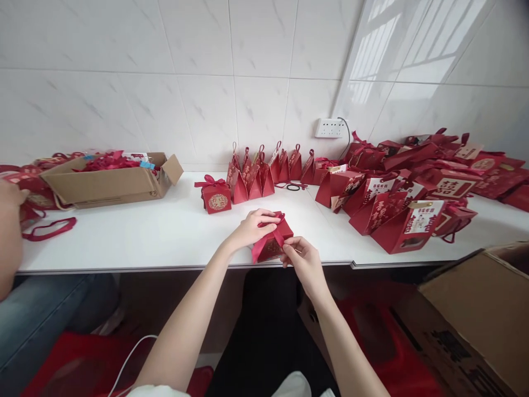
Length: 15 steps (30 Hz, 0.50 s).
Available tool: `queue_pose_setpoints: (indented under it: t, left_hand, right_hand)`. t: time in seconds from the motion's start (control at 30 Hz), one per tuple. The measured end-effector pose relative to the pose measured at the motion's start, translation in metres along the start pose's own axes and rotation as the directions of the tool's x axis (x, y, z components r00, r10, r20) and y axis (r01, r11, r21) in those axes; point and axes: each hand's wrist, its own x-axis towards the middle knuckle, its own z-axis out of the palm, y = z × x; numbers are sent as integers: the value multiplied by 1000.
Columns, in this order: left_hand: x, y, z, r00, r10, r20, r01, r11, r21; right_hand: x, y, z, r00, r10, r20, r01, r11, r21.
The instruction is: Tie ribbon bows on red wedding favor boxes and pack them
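A small red gift box (270, 248) with a gold print on its front sits at the table's front edge before me. Tied over its top is a red ribbon (260, 249), with a tail hanging down the front. My left hand (253, 227) lies over the top of the box, thumb and fingers closed on the ribbon at the knot, which they partly hide. At the box's right side my right hand (301, 255) pinches a ribbon end between thumb and forefinger. Behind, slightly left, stands a similar red box (217, 199) with a finished bow.
Several red triangular boxes (261, 179) with loops stand by the wall. More red boxes (413, 220) pile up at right. A cardboard box (119, 187) of ribbons is at left, near another person's arm (10, 237). An open carton (483, 309) stands below right.
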Motion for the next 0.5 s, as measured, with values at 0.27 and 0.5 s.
queue_pose_setpoints:
  t: [0.27, 0.5]
  left_hand:
    - [-2, 0, -1, 1000, 2, 6, -2, 1000, 16]
    - [-3, 5, -4, 998, -36, 54, 34, 999, 39]
  right_hand:
    - [-3, 8, -16, 997, 5, 77, -3, 999, -33]
    - [6, 13, -23, 993, -2, 122, 30, 973, -228]
